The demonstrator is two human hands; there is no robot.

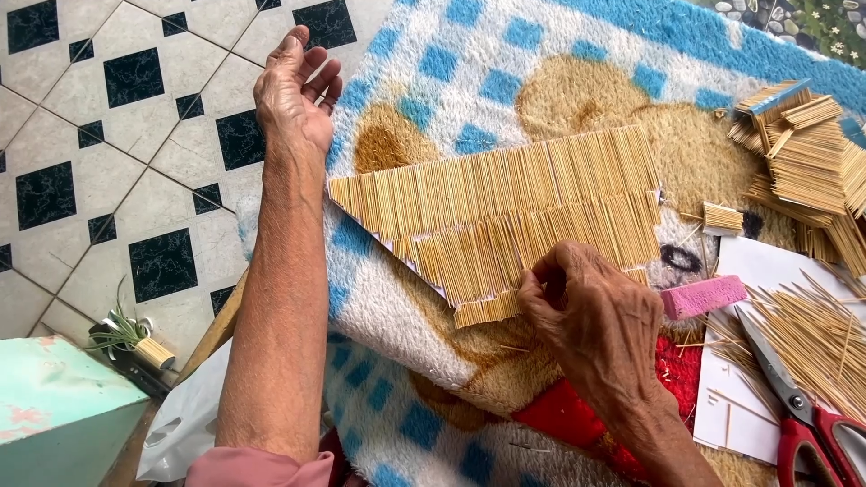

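My right hand [591, 311] pinches the stick panel [505, 216] lying on the fluffy rug [433, 72], to keep it flat. My left hand [293, 95] is open, holding nothing, over the floor tiles [108, 135].

Bright, even daylight, soft shadows only, no glare; sharp focus throughout, with slight wide-angle stretching near the edges.

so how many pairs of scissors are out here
1. The scissors with red handles lie at the lower right on the white paper, beside the loose sticks. Another could be hidden under the stick piles.
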